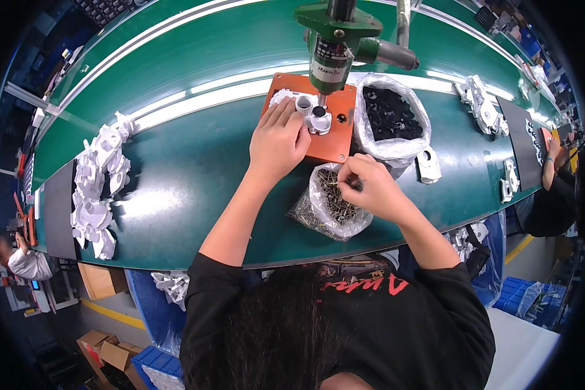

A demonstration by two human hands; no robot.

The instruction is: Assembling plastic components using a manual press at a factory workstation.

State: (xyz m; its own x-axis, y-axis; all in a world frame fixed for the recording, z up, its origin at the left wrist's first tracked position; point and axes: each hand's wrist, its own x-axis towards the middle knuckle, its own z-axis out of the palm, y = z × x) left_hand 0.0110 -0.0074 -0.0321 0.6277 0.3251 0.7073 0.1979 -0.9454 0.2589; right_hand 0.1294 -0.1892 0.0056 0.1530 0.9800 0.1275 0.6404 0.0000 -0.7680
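My left hand (279, 136) lies over a white plastic part (303, 103), fingers together on top and thumb at its near side, holding it on an orange fixture block (318, 146). A small black cap-like piece (319, 111) sits on the part, right below the tip of a green press (331, 62). My right hand (370, 185) is over an open clear bag of small metal pins or screws (331, 201). Its thumb and forefinger are pinched together. Whatever is between them is too small to make out.
A clear bag of black pieces (390, 114) stands right of the fixture, with a loose white part (428, 165) beside it. White parts (97, 185) are heaped at left; more (481, 107) lie at right. Other people (549, 182) work at both ends.
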